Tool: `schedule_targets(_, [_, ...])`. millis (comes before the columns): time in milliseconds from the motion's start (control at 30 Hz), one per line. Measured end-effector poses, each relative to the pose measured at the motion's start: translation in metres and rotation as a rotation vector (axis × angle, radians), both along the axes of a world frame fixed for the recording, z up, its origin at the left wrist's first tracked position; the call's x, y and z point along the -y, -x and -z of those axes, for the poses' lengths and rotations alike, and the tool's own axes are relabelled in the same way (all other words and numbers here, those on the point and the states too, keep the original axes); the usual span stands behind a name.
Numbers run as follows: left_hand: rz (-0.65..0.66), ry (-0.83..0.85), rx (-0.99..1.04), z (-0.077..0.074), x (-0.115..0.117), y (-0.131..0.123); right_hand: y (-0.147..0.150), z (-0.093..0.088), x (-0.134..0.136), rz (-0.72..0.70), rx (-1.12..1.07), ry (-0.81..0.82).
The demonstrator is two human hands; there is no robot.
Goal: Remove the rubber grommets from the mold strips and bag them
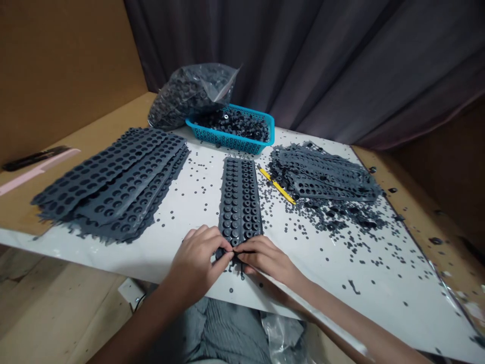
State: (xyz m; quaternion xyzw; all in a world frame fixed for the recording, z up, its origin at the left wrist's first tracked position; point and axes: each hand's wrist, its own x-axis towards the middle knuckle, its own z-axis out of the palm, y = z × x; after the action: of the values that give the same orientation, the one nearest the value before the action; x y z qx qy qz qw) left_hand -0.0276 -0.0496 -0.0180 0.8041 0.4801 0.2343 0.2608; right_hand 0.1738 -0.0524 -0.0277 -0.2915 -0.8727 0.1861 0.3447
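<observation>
I have my left grip (197, 265) and right grip (267, 258) clamped on a rubber strip (240, 202)
Stack of strips (109, 182) at the surface's (397, 313) left edge looks not done, heap of strips (326, 177) at the right edge looks done

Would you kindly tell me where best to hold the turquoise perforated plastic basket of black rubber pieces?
Grip the basket by its long front rim from your side: that edge stands free, while a clear plastic bag crowds the left end.

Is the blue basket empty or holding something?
Holding parts: the blue basket has a heap of small dark rubber pieces lying inside its walls.
</observation>
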Motion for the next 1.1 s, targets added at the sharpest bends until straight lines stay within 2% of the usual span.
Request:
schedule_targets(200, [0.006, 0.000, 0.010, 0.002, 0.000, 0.000, 0.001, 0.000, 0.001, 0.027, 0.052, -0.046])
schedule_targets(267, [0.005, 0.000, 0.022, 0.003, 0.000, 0.001, 0.001, -0.004, 0.002, 0.040, -0.001, 0.021])
schedule_targets(333, [0.005, 0.001, 0.032, 0.002, 0.001, 0.001, -0.001, -0.009, 0.003, 0.064, -0.097, 0.164])
schedule_targets(400, [0.012, -0.005, 0.042, 0.002, 0.002, 0.002, -0.004, -0.015, 0.004, 0.128, -0.192, 0.322])
schedule_targets(467, [0.018, -0.019, 0.048, 0.003, 0.003, 0.004, -0.008, -0.019, 0.003, 0.224, -0.252, 0.408])
schedule_targets(667, [0.026, -0.042, 0.051, 0.004, 0.004, 0.006, -0.022, -0.017, -0.003, 0.550, -0.347, 0.382])
schedule_targets(800, [0.034, -0.059, 0.071, 0.002, 0.006, 0.007, -0.028, -0.018, -0.005, 0.625, -0.357, 0.402])
schedule_targets(900, [0.033, -0.076, 0.079, 0.002, 0.006, 0.007, -0.027, -0.021, -0.004, 0.615, -0.321, 0.404])
schedule_targets(1100, [0.031, -0.116, 0.035, 0.004, 0.006, 0.004, -0.008, -0.024, 0.006, 0.317, -0.243, 0.544])
